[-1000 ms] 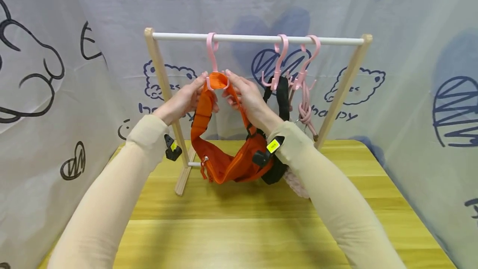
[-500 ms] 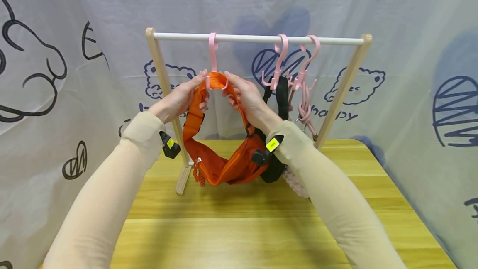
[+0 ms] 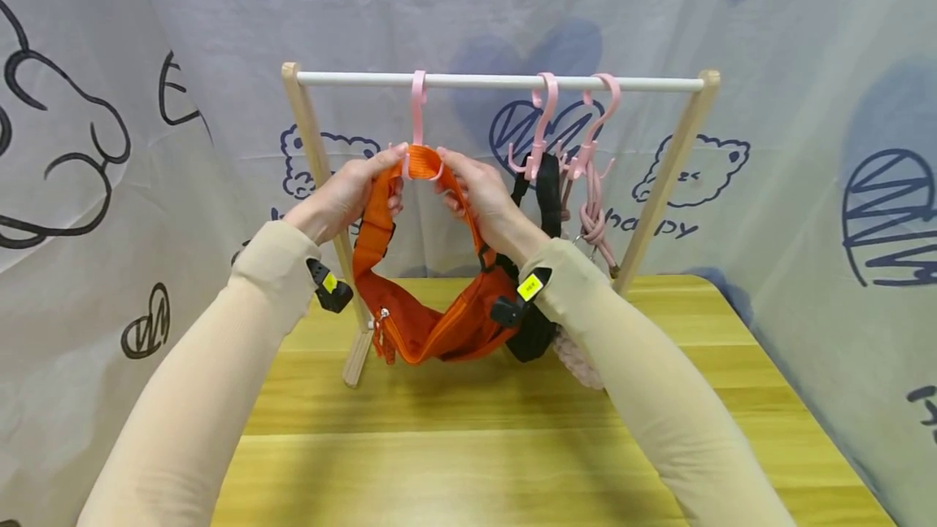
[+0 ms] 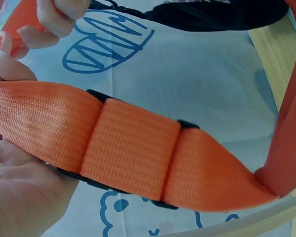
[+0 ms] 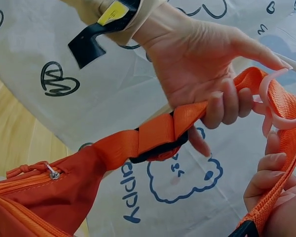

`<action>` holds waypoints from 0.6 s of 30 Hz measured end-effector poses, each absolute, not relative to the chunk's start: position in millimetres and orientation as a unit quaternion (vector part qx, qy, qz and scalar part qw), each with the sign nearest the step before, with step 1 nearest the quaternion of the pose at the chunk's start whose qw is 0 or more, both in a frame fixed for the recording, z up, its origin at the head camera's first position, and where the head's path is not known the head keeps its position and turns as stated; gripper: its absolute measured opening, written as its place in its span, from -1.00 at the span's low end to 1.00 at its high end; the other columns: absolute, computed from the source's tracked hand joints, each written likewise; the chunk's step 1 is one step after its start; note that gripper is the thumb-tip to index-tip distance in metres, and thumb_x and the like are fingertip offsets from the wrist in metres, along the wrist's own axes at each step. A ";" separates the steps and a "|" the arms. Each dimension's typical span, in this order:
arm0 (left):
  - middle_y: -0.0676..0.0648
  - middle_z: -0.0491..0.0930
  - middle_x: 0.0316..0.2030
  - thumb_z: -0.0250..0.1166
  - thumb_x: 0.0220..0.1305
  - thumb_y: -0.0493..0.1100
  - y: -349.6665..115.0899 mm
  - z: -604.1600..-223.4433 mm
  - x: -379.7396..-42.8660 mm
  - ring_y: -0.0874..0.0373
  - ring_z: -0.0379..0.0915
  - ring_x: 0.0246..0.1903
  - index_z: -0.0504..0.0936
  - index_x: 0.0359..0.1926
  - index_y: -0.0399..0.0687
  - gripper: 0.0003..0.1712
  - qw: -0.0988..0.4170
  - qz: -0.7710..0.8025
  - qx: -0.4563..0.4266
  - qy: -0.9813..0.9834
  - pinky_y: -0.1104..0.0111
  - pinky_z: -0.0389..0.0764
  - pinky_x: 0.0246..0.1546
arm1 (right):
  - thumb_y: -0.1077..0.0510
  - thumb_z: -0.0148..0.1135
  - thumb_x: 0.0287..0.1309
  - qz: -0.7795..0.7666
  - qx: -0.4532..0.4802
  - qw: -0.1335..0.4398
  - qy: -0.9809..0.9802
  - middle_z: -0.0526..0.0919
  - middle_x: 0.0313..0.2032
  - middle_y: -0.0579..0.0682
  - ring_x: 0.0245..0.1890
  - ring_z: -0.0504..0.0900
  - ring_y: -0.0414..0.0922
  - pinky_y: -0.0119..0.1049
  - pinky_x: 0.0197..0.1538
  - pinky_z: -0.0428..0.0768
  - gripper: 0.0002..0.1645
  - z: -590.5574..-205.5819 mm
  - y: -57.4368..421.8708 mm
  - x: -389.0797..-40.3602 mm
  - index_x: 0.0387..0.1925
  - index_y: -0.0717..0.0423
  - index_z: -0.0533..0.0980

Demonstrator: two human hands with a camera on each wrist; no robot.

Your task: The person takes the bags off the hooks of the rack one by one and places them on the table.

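Observation:
An orange waist bag (image 3: 439, 328) hangs by its strap from a pink hook (image 3: 418, 108) on a white rail. The top loop of the strap (image 3: 423, 161) lies across the hook's lower prongs. My left hand (image 3: 338, 195) grips the strap's left side, fingers curled round it above a black-edged slider (image 4: 130, 148), thumb tip by the prong. On the other side my right hand (image 3: 489, 200) holds the strap, its thumb near the right prong. The right wrist view shows the left hand's curled fingers (image 5: 229, 106) around the webbing and the bag's zipper pull (image 5: 53, 172).
Two more pink hooks (image 3: 540, 137) hang to the right on the white rail (image 3: 483, 80). They carry a black strap (image 3: 547, 193) and a knotted pink cord (image 3: 594, 210). Wooden rack legs (image 3: 666, 177) stand on a wood-grain table (image 3: 468, 470) before a printed cloth.
My left hand has shifted slightly left and drawn its side of the strap outward. The bag's left end has swung left with it. The right hand keeps its hold.

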State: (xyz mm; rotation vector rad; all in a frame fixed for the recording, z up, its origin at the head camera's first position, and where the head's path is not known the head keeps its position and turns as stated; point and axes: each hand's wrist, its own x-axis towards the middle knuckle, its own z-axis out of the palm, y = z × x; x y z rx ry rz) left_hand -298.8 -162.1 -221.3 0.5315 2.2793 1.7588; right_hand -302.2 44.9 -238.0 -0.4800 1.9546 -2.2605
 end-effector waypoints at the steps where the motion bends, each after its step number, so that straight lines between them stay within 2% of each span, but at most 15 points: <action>1: 0.08 0.39 -0.50 -0.01 0.44 0.38 -161.9 -220.5 -298.6 0.18 0.35 -0.41 0.46 -0.30 0.03 -0.46 0.106 0.599 0.179 0.773 0.26 0.39 -0.12 | -0.12 0.07 0.46 -0.746 -0.159 0.055 0.645 0.54 -0.48 -0.09 -0.61 0.32 -0.21 -0.45 -0.50 0.29 -0.63 -238.0 44.8 -302.2 -0.17 0.08 0.60; 11: 0.08 0.43 -0.54 0.09 0.44 0.29 -160.6 -213.0 -295.2 0.20 0.38 -0.46 0.49 -0.35 -0.02 -0.51 0.110 0.612 0.153 0.768 0.35 0.49 -0.22 | -0.08 0.11 0.45 -0.748 -0.147 0.046 0.645 0.54 -0.48 -0.10 -0.59 0.34 -0.22 -0.46 -0.49 0.30 -0.65 -238.9 46.7 -303.7 -0.14 0.12 0.60; 18: 0.09 0.44 -0.50 0.09 0.48 0.21 -162.8 -203.9 -295.3 0.23 0.36 -0.47 0.48 -0.01 -0.06 -0.56 0.134 0.616 0.165 0.759 0.38 0.54 -0.17 | -0.08 0.12 0.44 -0.746 -0.145 0.044 0.648 0.54 -0.48 -0.10 -0.57 0.35 -0.21 -0.46 -0.47 0.32 -0.65 -239.6 46.0 -303.3 -0.11 0.11 0.60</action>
